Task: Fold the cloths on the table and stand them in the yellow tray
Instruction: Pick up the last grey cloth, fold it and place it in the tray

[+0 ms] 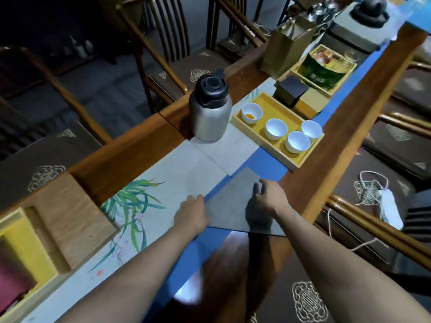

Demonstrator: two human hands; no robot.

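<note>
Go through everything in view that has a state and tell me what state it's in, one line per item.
Grey cloth: spread flat on the table, not yet folded.
Left hand: palm down on the cloth's left edge.
Right hand: open, just above the cloth.
Steel flask: upright, lid closed.
Four white cups: upright in a yellow tray; one holds something orange.

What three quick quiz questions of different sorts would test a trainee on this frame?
1. True or false: the left hand lies flat on the edge of the grey cloth.
2. How many white cups sit in the wooden tray beyond the cloth, and how many hold something orange?
3. Multiple choice: the steel flask stands A) in that tray, B) left of it on the runner, C) on a chair.

Key: 1 true. 2 four; one. 3 B. The right hand hovers over the cloth's right part, fingers spread.
</note>
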